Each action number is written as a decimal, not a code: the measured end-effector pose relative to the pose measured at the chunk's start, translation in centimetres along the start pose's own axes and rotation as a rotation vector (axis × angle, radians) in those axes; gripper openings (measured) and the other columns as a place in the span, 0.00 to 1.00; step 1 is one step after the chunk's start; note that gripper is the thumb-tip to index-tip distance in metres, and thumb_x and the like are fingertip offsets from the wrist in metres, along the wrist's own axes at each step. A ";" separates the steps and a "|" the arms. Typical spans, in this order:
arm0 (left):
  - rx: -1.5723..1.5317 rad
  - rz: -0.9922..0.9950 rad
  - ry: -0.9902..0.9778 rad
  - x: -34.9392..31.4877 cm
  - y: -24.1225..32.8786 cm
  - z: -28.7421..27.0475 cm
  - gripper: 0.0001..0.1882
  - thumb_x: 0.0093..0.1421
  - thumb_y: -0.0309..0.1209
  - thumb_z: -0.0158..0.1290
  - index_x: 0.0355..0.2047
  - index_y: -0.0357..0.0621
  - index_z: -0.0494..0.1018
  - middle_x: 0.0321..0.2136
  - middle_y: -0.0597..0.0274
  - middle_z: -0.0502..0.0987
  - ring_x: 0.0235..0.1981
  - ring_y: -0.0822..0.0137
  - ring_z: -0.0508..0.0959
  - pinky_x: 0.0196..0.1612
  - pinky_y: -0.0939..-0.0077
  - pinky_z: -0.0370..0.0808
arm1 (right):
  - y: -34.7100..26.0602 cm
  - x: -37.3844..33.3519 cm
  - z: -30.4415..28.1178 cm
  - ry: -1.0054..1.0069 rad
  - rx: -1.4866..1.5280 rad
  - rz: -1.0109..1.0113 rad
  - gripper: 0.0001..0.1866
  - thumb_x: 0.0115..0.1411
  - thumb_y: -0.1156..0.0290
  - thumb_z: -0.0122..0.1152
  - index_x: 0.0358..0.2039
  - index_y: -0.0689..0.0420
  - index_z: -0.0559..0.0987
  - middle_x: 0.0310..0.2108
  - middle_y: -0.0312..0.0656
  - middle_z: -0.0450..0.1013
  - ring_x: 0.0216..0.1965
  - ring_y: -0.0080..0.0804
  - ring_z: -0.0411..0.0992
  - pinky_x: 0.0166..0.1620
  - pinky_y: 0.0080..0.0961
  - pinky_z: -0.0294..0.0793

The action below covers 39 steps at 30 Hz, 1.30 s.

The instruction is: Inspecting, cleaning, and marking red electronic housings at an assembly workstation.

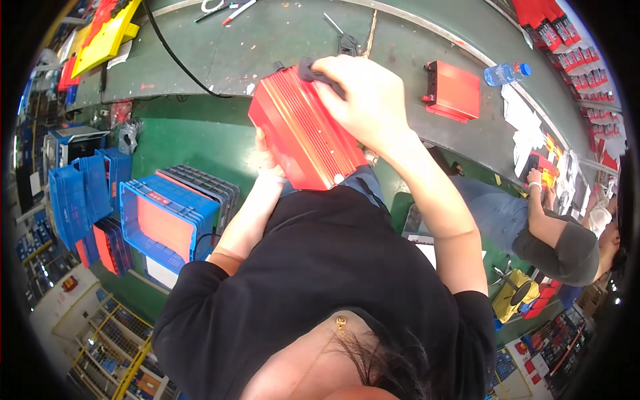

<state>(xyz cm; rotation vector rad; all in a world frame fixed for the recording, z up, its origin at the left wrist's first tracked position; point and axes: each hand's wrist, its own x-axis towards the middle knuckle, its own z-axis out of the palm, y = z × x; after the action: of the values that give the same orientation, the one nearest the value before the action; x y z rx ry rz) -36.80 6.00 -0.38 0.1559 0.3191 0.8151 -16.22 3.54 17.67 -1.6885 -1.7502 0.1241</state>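
"Where's the red, ribbed, metal-looking box point(307, 137)?"

"Held up at the near edge of the grey-green bench point(280, 33): left grip point(269, 159) clasping its side, seemingly steadying it; right grip point(367, 97) holding a bunched black cloth point(309, 71) against it."

Setting: factory workshop. Evidence: a long green workbench point(287, 33) carrying a red metal unit point(460, 92), blue plastic crates point(206, 225) grouped near it, a green floor point(163, 137), and red packages point(548, 27) in rows. Farther right, a co-worker point(563, 248) has both hands at the bench line.
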 end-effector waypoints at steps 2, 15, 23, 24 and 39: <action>-0.122 -0.055 0.002 -0.1 0.1 -0.3 0.43 0.56 0.52 0.62 0.65 0.45 0.59 0.61 0.53 0.68 0.60 0.51 0.70 0.62 0.46 0.68 | 0.1 1.1 0.8 -0.084 -0.168 -0.061 0.10 0.58 0.65 0.60 0.38 0.56 0.79 0.35 0.41 0.77 0.38 0.39 0.77 0.41 0.33 0.76; 0.057 0.064 0.135 2.6 2.9 -2.8 0.38 0.60 0.50 0.57 0.64 0.44 0.61 0.60 0.53 0.70 0.60 0.52 0.70 0.61 0.46 0.68 | 4.5 -0.3 1.1 -0.656 0.126 0.333 0.24 0.61 0.60 0.49 0.53 0.62 0.76 0.51 0.54 0.74 0.55 0.49 0.72 0.59 0.39 0.68; -0.022 0.178 0.319 4.5 3.1 0.8 0.30 0.63 0.45 0.57 0.59 0.42 0.66 0.55 0.55 0.73 0.56 0.57 0.73 0.60 0.55 0.70 | 9.7 -11.7 0.7 -1.256 -0.317 0.143 0.15 0.53 0.66 0.53 0.37 0.47 0.85 0.35 0.48 0.80 0.42 0.47 0.78 0.46 0.42 0.77; -0.018 0.224 0.312 5.0 2.9 1.5 0.29 0.63 0.45 0.57 0.59 0.43 0.67 0.55 0.56 0.74 0.55 0.58 0.73 0.60 0.56 0.70 | 9.9 -13.0 0.6 -1.073 -0.280 0.233 0.14 0.59 0.68 0.52 0.43 0.53 0.82 0.28 0.45 0.79 0.33 0.40 0.79 0.38 0.36 0.77; 0.684 -0.046 -0.026 1.8 3.1 7.5 0.50 0.61 0.72 0.33 0.68 0.43 0.55 0.66 0.56 0.62 0.67 0.59 0.61 0.69 0.58 0.53 | 9.3 -7.8 1.8 0.247 1.665 0.852 0.27 0.63 0.63 0.62 0.58 0.63 0.69 0.54 0.48 0.73 0.54 0.39 0.73 0.57 0.38 0.74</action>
<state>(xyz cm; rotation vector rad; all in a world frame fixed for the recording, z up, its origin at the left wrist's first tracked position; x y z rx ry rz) -35.25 9.28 7.09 0.7951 0.5666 0.6309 -9.97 -1.47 8.31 -0.8540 -0.1930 1.2535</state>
